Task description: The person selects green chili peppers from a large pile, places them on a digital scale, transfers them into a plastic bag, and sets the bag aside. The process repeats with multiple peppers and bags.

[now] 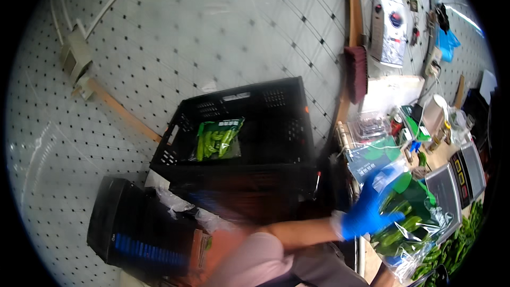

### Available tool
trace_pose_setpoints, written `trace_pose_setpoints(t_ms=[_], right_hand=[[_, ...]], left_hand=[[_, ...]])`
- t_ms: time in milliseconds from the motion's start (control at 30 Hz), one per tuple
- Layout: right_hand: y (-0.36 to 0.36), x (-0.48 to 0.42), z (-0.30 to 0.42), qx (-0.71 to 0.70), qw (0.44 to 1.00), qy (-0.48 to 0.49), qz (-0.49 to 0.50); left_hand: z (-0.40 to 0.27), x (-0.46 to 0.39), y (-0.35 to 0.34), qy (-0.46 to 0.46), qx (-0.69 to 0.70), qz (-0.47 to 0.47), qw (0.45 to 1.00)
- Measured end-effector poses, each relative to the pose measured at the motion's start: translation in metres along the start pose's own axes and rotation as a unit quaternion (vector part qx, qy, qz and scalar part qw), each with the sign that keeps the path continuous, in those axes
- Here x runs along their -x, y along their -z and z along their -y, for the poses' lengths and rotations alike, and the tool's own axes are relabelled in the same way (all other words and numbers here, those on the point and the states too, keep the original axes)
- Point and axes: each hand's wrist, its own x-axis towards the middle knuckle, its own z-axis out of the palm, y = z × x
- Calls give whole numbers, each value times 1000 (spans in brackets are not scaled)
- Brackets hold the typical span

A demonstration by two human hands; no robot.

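Observation:
My left hand, in a blue glove, is blurred at the near side of a clear plastic bag of long green peppers with a green printed top. Its thumb is spread from the fingers across the bag; I cannot tell whether it grips the plastic. My right hand, also blue-gloved, holds the lower end of that bag and is partly hidden by the film. Just beyond the bag stands a scale with a metal pan. Loose green peppers lie heaped to its right.
A black plastic crate holds one packed bag of green peppers. Another black crate stands lower left. Flat printed bags, a drink can and a paper roll crowd the table. A brush hangs by the tiled wall.

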Motion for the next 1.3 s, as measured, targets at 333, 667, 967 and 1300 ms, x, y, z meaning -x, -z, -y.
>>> trace_pose_setpoints(t_ms=[333,667,967,1300], right_hand=[[-204,-54,147,33,953,224,202],[-182,35,98,36,973,-11,226],[-53,116,16,36,985,-150,-73],[111,215,-66,439,859,-136,-226]], left_hand=[[40,-26,213,429,629,-14,648],[209,12,433,543,319,-126,767],[340,94,435,668,-352,-42,655],[289,-144,262,-116,-403,-24,908]])
